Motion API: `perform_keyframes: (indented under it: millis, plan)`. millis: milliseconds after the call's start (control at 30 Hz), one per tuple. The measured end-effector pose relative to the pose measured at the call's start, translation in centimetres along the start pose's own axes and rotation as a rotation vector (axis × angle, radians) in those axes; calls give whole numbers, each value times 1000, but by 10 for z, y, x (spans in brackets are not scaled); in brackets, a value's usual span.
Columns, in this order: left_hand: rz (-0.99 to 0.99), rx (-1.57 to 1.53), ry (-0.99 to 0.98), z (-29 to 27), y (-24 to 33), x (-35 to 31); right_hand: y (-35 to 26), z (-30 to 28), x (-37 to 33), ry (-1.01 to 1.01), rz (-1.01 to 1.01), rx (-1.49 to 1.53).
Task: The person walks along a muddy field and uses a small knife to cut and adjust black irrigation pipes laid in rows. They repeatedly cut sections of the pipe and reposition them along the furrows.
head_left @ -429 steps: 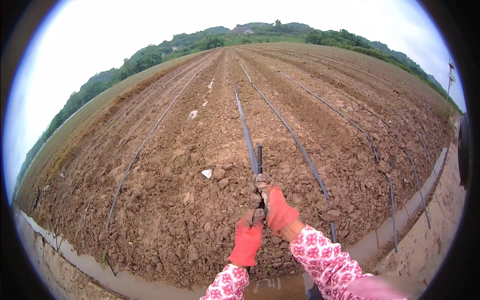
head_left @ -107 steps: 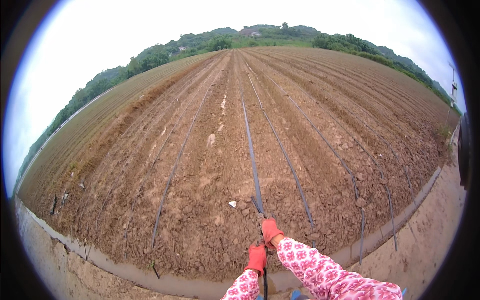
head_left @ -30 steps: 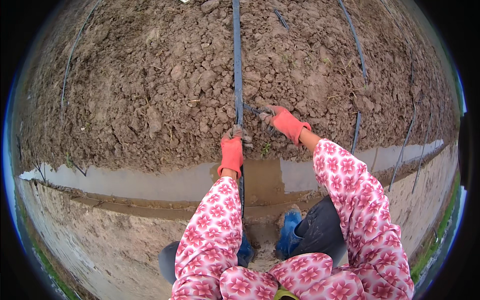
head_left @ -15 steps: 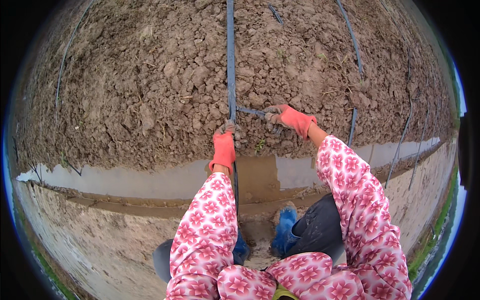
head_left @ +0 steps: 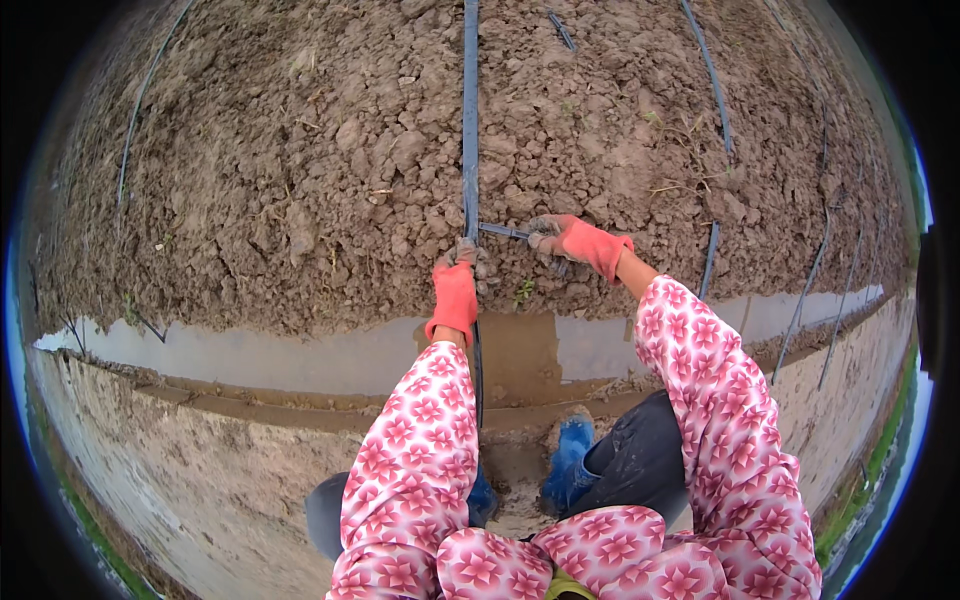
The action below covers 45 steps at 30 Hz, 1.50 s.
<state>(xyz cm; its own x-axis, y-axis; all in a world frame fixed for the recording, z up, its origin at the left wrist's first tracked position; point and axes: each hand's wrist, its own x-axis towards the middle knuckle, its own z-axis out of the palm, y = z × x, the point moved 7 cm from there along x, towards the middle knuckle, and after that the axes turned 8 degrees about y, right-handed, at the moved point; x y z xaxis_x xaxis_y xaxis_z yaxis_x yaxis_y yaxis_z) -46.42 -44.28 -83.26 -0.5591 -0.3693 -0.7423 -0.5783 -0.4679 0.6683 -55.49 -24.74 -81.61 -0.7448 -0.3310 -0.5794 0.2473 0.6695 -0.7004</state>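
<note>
A long flat dark drip tape (head_left: 470, 120) runs down the cloddy soil toward me. My left hand (head_left: 458, 285), in a mud-stained coral glove, is closed around the tape near the bed's lower edge. From beside that grip a short dark strip (head_left: 503, 231) stretches sideways to my right hand (head_left: 580, 244). The right hand, in a matching glove, pinches the strip's far end, and its muddy fingertips hide that end. Whether the strip is part of the same tape I cannot tell. Below my left hand a thin dark length (head_left: 478, 370) hangs down past my sleeve.
A water-filled ditch (head_left: 270, 358) crosses between the soil bed (head_left: 330, 150) and the pale bank. My blue boots (head_left: 570, 465) stand at its near side. More dark tapes (head_left: 709, 75) lie on the soil at right, another (head_left: 140, 110) at left. A short dark piece (head_left: 561, 30) lies at the top.
The view has shifted slightly. My left hand and the long tape sit a little farther right, nearer my right hand. Both hands keep their hold.
</note>
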Motion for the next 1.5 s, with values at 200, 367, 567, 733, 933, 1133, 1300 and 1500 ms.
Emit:
perform_keyframes:
  millis: [200,367,567,733,933,1133,1300,1500]
  plan:
    - [102,66,133,-21,-9,19,-59,1,-18,-12,-5,-331]
    - [24,26,97,-15,-15,20,-51,-7,-12,115,-223,-515]
    - [9,31,88,-21,-22,29,-72,2,-21,117,-333,-571]
    - [-22,-120,-89,-2,-10,11,-48,-11,-11,102,-239,-343]
    - [42,-83,-63,-6,-10,17,-16,-24,-8,61,167,-338]
    - [-20,-27,92,-15,-15,12,-60,-21,-41,-78,286,-367]
    - [-5,29,112,-7,-6,-7,-16,-2,-3,-134,118,-177]
    - [-59,-52,121,-11,-16,3,-23,9,-3,-87,151,-259]
